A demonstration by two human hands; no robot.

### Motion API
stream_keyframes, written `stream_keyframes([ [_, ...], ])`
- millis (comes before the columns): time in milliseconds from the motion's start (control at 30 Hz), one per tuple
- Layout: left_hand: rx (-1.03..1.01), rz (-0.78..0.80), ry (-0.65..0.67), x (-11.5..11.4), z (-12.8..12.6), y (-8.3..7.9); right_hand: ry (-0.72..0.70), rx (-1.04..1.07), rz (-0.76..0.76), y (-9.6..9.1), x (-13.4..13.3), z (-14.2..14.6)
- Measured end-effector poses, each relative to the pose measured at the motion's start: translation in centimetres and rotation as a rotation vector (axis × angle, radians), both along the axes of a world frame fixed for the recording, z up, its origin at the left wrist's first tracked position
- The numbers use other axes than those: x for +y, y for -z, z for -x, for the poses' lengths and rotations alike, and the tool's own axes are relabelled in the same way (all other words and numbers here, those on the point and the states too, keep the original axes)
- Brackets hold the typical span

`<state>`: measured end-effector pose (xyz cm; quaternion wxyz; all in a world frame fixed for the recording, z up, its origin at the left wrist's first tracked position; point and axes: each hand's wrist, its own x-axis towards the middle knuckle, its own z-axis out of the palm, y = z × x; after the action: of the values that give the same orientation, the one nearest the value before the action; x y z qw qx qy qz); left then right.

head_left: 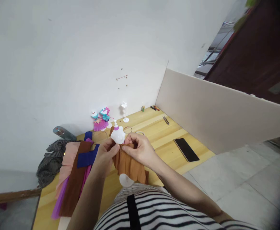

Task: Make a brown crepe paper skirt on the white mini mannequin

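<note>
Close to my body, a white figure [118, 135] with a rounded upper part, a purple band and a narrow stacked tip leans away from me. Pleated orange-brown crepe paper [128, 163] wraps around its lower part, and a round white base [126, 180] shows beneath the paper. My left hand [108, 150] pinches the gathered edge of the paper at the figure's left side. On the right, my right hand [140, 149] is closed on the same edge, thumb and fingers pressed together. What lies under the fingertips is hidden.
Left lie strips of crepe paper [74, 175], a striped cloth [50, 163] and a dark bottle [64, 132]. Decorated figures [101, 118] and a white stand [124, 111] stand by the wall. Wire rings [128, 129], thread snips [166, 120] and a phone [186, 149] lie right, beside a low partition [214, 111].
</note>
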<state>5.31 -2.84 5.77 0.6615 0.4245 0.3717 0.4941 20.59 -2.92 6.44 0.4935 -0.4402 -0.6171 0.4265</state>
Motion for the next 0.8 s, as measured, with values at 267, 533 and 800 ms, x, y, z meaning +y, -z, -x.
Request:
stream_keyframes([
  [267,0.093,-0.06,0.005,0.0,0.5,0.5,-0.021,0.107,0.095,-0.1,0.4,0.2],
  [533,-0.049,0.021,0.042,0.2,0.5,0.0,-0.11,0.07,0.151,0.0,1.0,0.0],
  [800,-0.108,0.105,0.029,0.1,0.4,-0.2,-0.142,0.072,0.137,0.0,0.5,-0.4],
])
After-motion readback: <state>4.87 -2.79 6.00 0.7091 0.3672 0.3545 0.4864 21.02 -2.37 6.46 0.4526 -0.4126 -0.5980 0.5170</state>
